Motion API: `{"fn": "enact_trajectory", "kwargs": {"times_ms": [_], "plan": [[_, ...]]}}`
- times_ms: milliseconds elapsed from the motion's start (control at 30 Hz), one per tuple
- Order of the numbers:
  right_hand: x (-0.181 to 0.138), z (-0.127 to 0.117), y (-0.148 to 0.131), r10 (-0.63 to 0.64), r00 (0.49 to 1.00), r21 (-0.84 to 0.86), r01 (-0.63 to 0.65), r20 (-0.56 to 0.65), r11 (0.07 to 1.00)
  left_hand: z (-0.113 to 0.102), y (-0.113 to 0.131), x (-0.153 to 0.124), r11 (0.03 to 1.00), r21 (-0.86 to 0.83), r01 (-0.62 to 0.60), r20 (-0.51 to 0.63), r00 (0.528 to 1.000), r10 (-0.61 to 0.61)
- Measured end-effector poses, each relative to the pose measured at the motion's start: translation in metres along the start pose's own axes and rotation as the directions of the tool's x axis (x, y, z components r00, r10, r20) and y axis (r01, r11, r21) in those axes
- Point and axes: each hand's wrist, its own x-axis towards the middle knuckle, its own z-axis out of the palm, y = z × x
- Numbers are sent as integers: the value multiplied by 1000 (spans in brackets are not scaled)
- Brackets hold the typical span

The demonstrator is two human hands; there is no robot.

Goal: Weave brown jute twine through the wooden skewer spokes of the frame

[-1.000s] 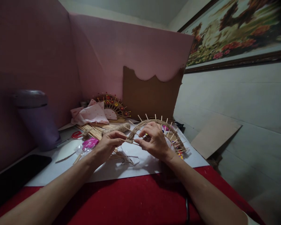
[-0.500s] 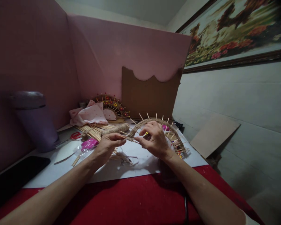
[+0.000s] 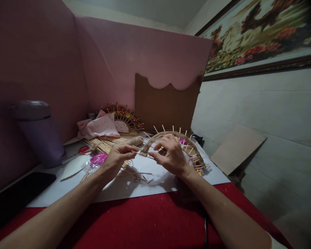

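Note:
A half-round fan frame (image 3: 166, 134) stands arched over the table, its band of brown twine woven around thin wooden sticks that poke out along the outer edge. My right hand (image 3: 171, 155) is closed on the frame, thumb and fingers pinching near its left end and hiding part of the band. Just left of that end, my left hand (image 3: 120, 155) pinches something thin; whether it is twine or a stick tip, I cannot tell. Behind the left hand lies a roll of twine (image 3: 134, 141). Coloured decorations (image 3: 198, 171) show beneath the frame's right side.
Loose wooden sticks (image 3: 101, 142), red-handled scissors (image 3: 84, 149) and a pink packet (image 3: 98, 159) lie left. A finished fan (image 3: 131, 117) and pink cloth (image 3: 101, 125) are behind. A purple tumbler (image 3: 41, 138) and black phone-like slab (image 3: 33, 185) stand far left; brown cardboard (image 3: 166, 107) leans at the back.
My left hand has drawn slightly left, away from the frame's end. My right hand and the frame have stayed almost still.

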Motion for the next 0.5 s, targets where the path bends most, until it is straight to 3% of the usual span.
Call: {"fn": "enact_trajectory", "kwargs": {"times_ms": [267,500], "plan": [[0,-2,-1,-34,999,46,32,35,998,-3,1,1,979,193,63,-19,998,-60],[0,-5,-6,-120,988,110,109,97,988,-2,15,2,964,263,30,-66,998,-14]]}}
